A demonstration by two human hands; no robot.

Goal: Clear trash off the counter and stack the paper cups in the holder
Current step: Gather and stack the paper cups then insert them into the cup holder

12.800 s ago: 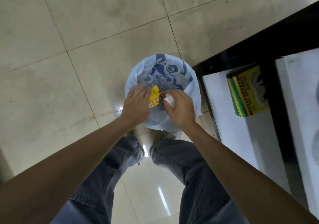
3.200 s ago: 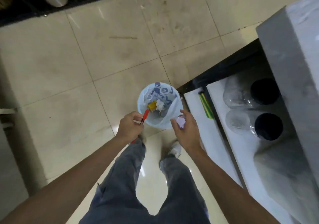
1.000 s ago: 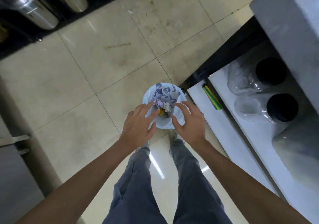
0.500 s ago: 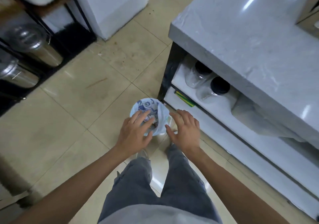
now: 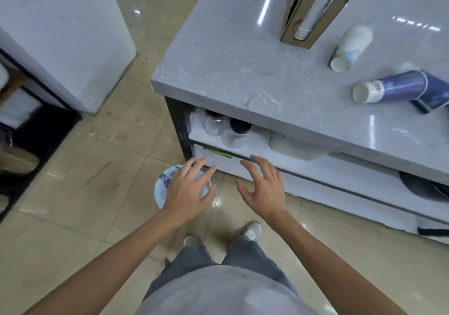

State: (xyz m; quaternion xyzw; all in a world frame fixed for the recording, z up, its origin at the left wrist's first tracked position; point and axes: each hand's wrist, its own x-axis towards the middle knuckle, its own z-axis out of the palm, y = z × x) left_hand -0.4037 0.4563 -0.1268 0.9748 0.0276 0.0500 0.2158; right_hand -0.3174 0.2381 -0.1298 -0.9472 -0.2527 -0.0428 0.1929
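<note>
My left hand [image 5: 188,188] hovers with fingers spread over the small bin with a blue-patterned liner [image 5: 163,186] on the floor, covering most of it. My right hand [image 5: 263,187] is beside it, also spread and holding nothing. On the grey marble counter [image 5: 230,66] a metal cup holder [image 5: 313,11] stands at the back with a stack of paper cups inside. A white paper cup [image 5: 349,48] lies on its side to the holder's right. A stack of blue paper cups [image 5: 398,88] lies on its side near the right edge.
Open shelves under the counter hold two glass jars [image 5: 227,130], a white container [image 5: 294,145] and a green and yellow item [image 5: 218,153]. A white cabinet [image 5: 65,35] stands at the left across the tiled floor. My shoes [image 5: 251,231] are just below the bin.
The trash left my hands and went into the bin. My view has risen from the bin to the counter, and both hands have lifted away from the bin, fingers spread.
</note>
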